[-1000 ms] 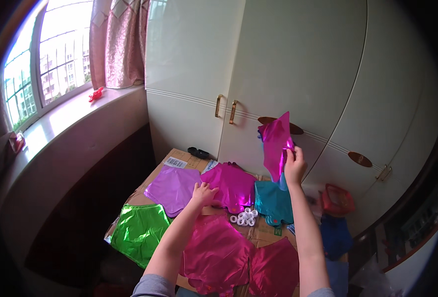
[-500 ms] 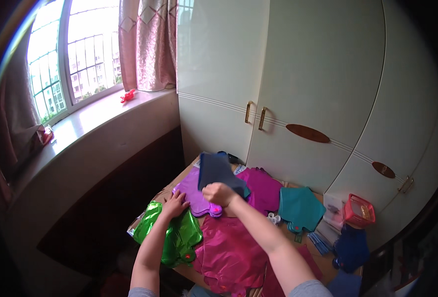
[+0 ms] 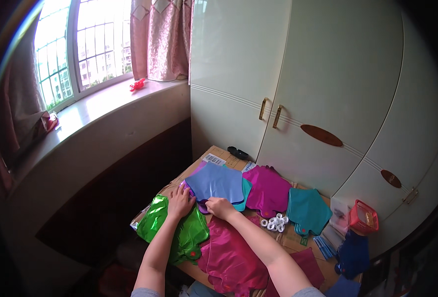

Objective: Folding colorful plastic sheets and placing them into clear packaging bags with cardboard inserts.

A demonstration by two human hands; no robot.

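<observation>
A shiny blue foil sheet, seemingly a flat foil balloon (image 3: 214, 180), lies over purple foil (image 3: 193, 171) near the far end of the cardboard-topped surface. My right hand (image 3: 220, 208) is closed at its near edge, pinching the blue foil there; the fingertips are partly hidden. Beside it my left hand (image 3: 180, 202) lies flat with fingers stretched, touching the purple foil and the blue sheet's left corner. Under my left wrist is a stack of green foil balloons (image 3: 154, 218). Crimson foil balloons (image 3: 231, 252) spread below my right forearm.
Magenta foil (image 3: 268, 190) and a teal stack (image 3: 308, 210) lie to the right, with white rings (image 3: 276, 223) between them. Farther right are dark blue foil (image 3: 353, 255) and a red plastic basket (image 3: 364, 218). A black object (image 3: 237, 153) rests by the white wardrobe (image 3: 238, 54).
The blue foil, held raised and blurred before, is now laid over the purple foil. My right hand has come down to its near edge. The view has shifted slightly, revealing more white rings.
</observation>
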